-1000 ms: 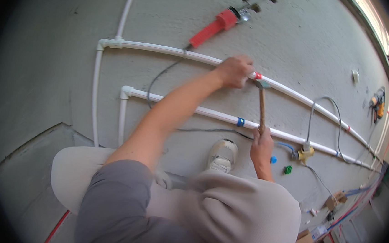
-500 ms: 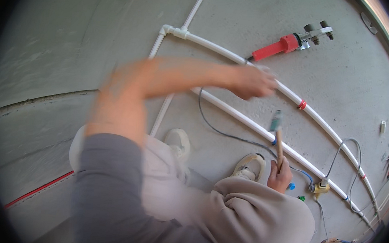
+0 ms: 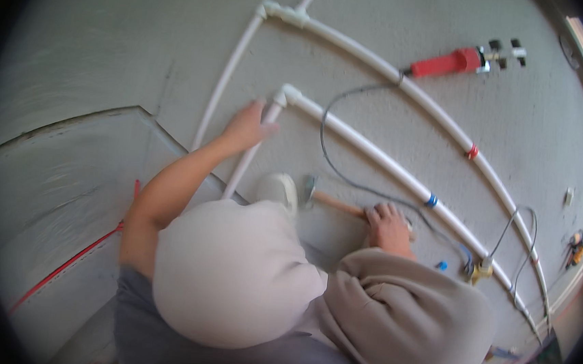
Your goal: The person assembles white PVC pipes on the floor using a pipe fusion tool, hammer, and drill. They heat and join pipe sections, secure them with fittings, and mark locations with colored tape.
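Observation:
My left hand (image 3: 246, 130) is at a white plastic pipe (image 3: 240, 168), just below its elbow fitting (image 3: 286, 95). Fingers lie on one side of the pipe and the thumb on the other. My right hand (image 3: 389, 228) is closed over the wooden handle of a hammer (image 3: 338, 202), low at the floor beside my right knee. The hammer's head points left, close to my left shoe (image 3: 278, 190). From the elbow, a longer white pipe (image 3: 368, 159) with a blue clip (image 3: 431, 201) runs off to the lower right.
Farther out runs a second white pipe (image 3: 441, 113) with a red clip (image 3: 472, 152). Beyond it lies a red pipe-welding tool (image 3: 451, 63), its grey cable (image 3: 331, 154) crossing the pipes. A brass fitting (image 3: 481, 271) sits at the right; a small blue cap (image 3: 442, 266) lies nearby.
My left hand has swung from above the far pipe leftward and down to the near pipe by the elbow. My right hand has lowered the hammer from upright to lying sideways.

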Available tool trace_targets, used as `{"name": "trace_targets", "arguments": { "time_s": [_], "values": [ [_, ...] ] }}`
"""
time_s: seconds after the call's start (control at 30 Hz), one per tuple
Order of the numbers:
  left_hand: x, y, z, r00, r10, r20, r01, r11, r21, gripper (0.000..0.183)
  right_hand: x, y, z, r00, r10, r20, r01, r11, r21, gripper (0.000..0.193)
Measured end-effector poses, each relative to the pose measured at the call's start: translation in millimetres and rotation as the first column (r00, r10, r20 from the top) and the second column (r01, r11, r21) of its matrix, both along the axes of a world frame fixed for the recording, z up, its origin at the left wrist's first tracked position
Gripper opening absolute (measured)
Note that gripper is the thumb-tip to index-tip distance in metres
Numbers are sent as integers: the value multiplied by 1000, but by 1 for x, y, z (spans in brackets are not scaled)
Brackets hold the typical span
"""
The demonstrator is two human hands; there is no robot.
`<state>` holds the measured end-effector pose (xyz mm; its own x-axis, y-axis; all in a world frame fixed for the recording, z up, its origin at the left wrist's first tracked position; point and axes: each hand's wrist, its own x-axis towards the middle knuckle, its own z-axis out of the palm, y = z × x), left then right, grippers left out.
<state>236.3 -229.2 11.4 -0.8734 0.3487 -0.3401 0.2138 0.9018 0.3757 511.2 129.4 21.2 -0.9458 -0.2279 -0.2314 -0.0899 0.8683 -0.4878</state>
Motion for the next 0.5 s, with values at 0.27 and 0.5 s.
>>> {"name": "trace_targets", "arguments": {
  "time_s": [0.27,0.5],
  "values": [
    [21,-4,-30,995,92,-27,-87,983,159,36,20,15,5,994,-104,25,105,992,-69,43],
    [16,4,-26,990,139,-28,-135,985,106,33,39,43,26,990,-137,22,137,991,13,45]
  ]
}}
